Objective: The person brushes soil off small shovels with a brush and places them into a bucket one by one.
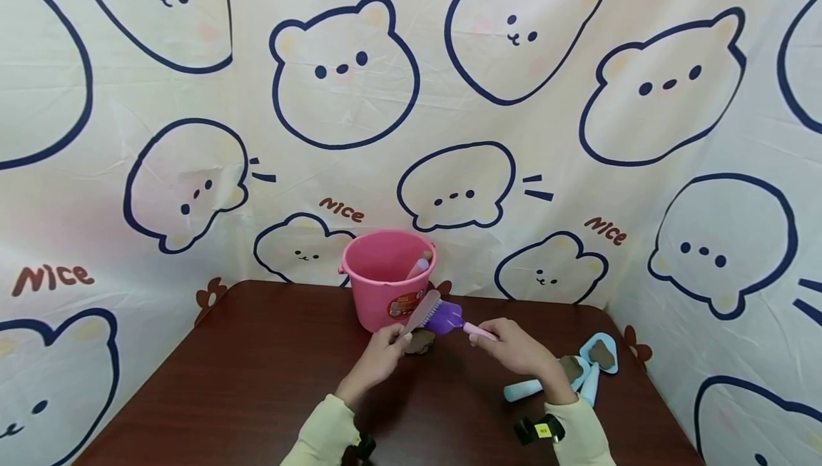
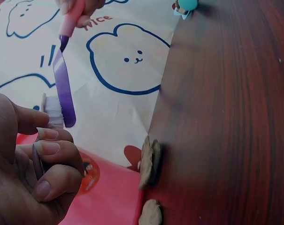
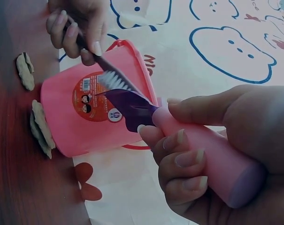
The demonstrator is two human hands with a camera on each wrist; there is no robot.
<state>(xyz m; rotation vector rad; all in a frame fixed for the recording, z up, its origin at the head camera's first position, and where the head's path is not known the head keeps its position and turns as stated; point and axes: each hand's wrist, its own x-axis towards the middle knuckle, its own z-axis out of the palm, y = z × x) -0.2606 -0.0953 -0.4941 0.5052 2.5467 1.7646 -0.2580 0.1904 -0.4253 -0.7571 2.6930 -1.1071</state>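
Observation:
My left hand (image 1: 381,356) grips a brush (image 3: 102,61) with white bristles and a pinkish-grey handle. In my right hand (image 1: 514,346) is a small toy shovel (image 1: 447,317) with a purple blade and a pink handle, the fingers wrapped round the handle. The bristles lie against the purple blade in the right wrist view. Just behind both tools stands a pink bucket (image 1: 372,302), upright, with a pale handle-like end (image 1: 418,267) showing inside. Flat brownish lumps (image 3: 41,129) lie on the table beside the bucket.
Light-blue toy shovels (image 1: 589,384) lie at the right of the brown table (image 1: 257,380), with brown lumps on their blades. A cream cloth (image 1: 340,188) printed with bear faces hangs behind the table and along both sides.

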